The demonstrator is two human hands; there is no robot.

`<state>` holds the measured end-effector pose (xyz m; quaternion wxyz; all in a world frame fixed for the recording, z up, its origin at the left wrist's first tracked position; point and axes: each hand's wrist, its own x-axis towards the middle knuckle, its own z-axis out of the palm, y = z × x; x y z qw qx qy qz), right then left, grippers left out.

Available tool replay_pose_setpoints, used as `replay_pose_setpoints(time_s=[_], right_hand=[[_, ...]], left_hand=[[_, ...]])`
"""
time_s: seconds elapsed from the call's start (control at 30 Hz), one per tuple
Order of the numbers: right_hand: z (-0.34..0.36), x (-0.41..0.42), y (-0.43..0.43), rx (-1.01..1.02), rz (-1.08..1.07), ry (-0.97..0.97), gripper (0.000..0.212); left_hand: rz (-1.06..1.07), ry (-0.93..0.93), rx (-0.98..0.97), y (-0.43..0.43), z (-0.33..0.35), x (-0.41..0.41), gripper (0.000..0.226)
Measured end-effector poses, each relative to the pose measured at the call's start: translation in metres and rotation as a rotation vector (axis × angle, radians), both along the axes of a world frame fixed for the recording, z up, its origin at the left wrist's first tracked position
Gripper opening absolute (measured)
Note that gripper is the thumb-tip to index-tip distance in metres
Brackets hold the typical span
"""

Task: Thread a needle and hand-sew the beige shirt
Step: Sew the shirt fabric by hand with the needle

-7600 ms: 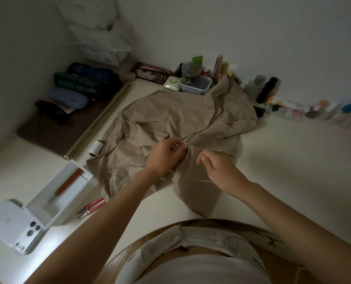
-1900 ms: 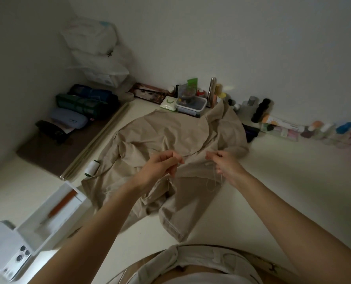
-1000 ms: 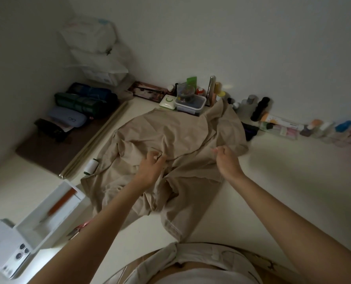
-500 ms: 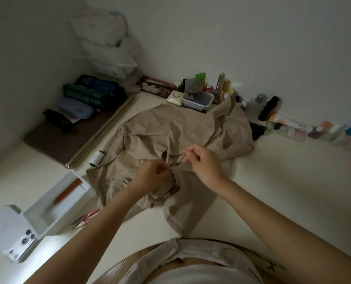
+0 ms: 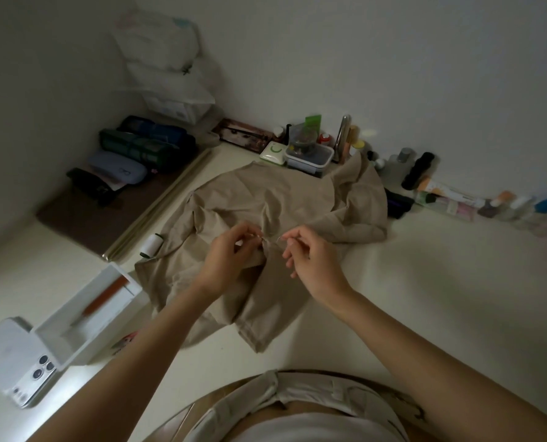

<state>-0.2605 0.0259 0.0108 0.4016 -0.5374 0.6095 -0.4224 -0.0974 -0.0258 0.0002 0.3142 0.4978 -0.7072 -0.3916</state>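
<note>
Dimly, on the cream table (image 5: 425,298), left hand (image 5: 230,258) pinches beige shirt (image 5: 281,199); right hand (image 5: 312,258) pinches needle (image 5: 278,240).

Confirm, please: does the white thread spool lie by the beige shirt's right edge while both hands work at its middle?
No: the head view shows the white thread spool by the left edge of the beige shirt; the left hand and right hand work at its middle.

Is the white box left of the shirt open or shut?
Open. The white box shows its inside from above, with an orange-brown tool lying in it; no lid covers it.
</note>
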Motion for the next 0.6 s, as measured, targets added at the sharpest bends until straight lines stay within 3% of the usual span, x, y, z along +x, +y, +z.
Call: replay_pose_setpoints(time_s=[0.2,0.6], right_hand=[[-0.001,-0.003,-0.004,-0.129,-0.02,0.207,0.012],[0.0,-0.002,-0.005,-0.163,0.007,0.232,0.011]], left_hand=[[-0.107,-0.194,-0.085,-0.004,0.016,0.01,0.01],[-0.119,-0.187,-0.095,-0.003,0.021,0.012,0.01]])
